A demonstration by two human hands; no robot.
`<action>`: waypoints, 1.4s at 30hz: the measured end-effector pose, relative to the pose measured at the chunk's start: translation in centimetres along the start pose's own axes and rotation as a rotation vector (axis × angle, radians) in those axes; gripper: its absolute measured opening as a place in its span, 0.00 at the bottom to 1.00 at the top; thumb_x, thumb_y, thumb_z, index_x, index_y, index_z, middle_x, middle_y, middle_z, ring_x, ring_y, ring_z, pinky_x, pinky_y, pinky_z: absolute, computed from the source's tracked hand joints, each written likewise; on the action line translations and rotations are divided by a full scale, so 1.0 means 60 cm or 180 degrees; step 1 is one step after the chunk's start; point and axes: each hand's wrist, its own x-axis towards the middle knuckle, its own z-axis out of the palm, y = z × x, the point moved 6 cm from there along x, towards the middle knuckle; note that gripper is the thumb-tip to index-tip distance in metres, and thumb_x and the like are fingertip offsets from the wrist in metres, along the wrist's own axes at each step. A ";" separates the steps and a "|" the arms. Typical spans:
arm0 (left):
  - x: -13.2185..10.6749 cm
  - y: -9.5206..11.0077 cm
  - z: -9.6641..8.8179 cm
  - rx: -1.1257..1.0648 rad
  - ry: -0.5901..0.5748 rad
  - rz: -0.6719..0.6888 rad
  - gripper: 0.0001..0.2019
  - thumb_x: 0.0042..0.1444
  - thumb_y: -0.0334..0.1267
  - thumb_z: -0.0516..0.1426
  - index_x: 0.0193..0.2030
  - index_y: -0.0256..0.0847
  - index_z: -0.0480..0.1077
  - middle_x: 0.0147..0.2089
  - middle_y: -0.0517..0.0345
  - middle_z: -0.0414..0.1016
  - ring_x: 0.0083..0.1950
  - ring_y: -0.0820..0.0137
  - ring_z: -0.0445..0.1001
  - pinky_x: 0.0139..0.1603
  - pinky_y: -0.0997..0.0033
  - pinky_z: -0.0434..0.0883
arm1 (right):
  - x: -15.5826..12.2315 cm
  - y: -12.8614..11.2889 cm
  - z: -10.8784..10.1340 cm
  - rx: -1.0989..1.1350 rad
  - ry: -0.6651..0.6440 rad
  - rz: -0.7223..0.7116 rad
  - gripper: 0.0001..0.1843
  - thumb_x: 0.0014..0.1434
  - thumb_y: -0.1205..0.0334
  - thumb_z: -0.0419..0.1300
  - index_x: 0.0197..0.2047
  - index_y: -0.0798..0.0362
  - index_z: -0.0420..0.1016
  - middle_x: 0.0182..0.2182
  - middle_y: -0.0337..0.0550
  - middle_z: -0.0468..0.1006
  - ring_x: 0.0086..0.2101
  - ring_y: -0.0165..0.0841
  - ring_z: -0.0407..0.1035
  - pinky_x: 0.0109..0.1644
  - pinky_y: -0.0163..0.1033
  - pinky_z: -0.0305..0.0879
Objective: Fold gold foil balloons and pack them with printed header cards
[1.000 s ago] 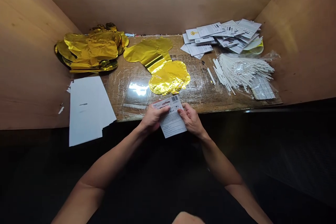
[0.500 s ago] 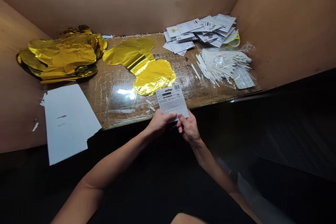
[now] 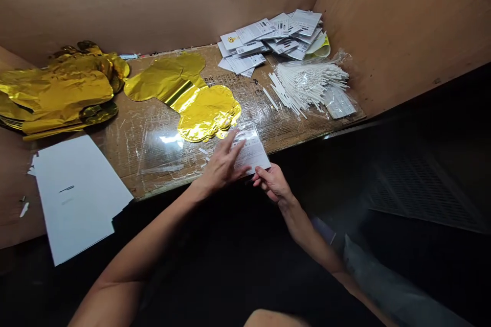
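Pressing down on a printed card [image 3: 251,149], the left hand [image 3: 219,166] lies with its fingers [image 3: 231,139] spread wide across the card's left side. The right hand [image 3: 271,184] holds the card's lower corner between narrowly curled fingers [image 3: 264,176]. The card sits at the front edge of the tabletop [image 3: 126,163], which is covered in clear plastic, and its lower end overhangs that edge. Just beyond the card lies a flat gold foil balloon [image 3: 203,120]. A crumpled pile of gold balloons [image 3: 57,94] sits far left, above loose white sheets [image 3: 76,196]. Toward the back right are a heap of printed cards [image 3: 264,41] and a bundle of white sticks [image 3: 307,87] on a plastic bag [image 3: 337,104].
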 end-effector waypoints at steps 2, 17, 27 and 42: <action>0.002 -0.008 0.017 0.0378 -0.0661 0.0379 0.33 0.53 0.49 0.72 0.66 0.46 0.75 0.77 0.40 0.65 0.81 0.40 0.55 0.81 0.38 0.50 | 0.007 0.004 -0.005 -0.0140 -0.0291 -0.0021 0.25 0.50 0.45 0.78 0.35 0.55 0.75 0.25 0.42 0.82 0.18 0.27 0.71 0.14 0.26 0.44; 0.124 -0.046 0.000 0.0601 -0.0506 0.0544 0.10 0.64 0.48 0.63 0.44 0.50 0.86 0.63 0.49 0.81 0.68 0.46 0.70 0.77 0.41 0.56 | 0.010 -0.117 0.020 -0.3382 0.0498 -0.2120 0.13 0.74 0.58 0.55 0.45 0.50 0.81 0.34 0.44 0.78 0.33 0.35 0.71 0.41 0.39 0.67; 0.119 -0.056 0.006 0.1525 -0.0448 0.0961 0.17 0.73 0.49 0.55 0.55 0.53 0.85 0.68 0.55 0.77 0.64 0.53 0.70 0.68 0.48 0.68 | 0.025 -0.136 0.051 -0.5058 -0.0548 -0.2408 0.13 0.70 0.71 0.58 0.47 0.48 0.83 0.48 0.48 0.76 0.50 0.40 0.69 0.43 0.41 0.67; 0.098 -0.021 0.003 0.1732 -0.0694 0.1026 0.15 0.72 0.47 0.56 0.58 0.53 0.81 0.69 0.54 0.76 0.68 0.52 0.68 0.63 0.45 0.66 | -0.031 -0.118 -0.214 -0.3733 0.0851 -0.0797 0.20 0.74 0.44 0.53 0.40 0.50 0.75 0.22 0.33 0.70 0.24 0.34 0.65 0.33 0.41 0.72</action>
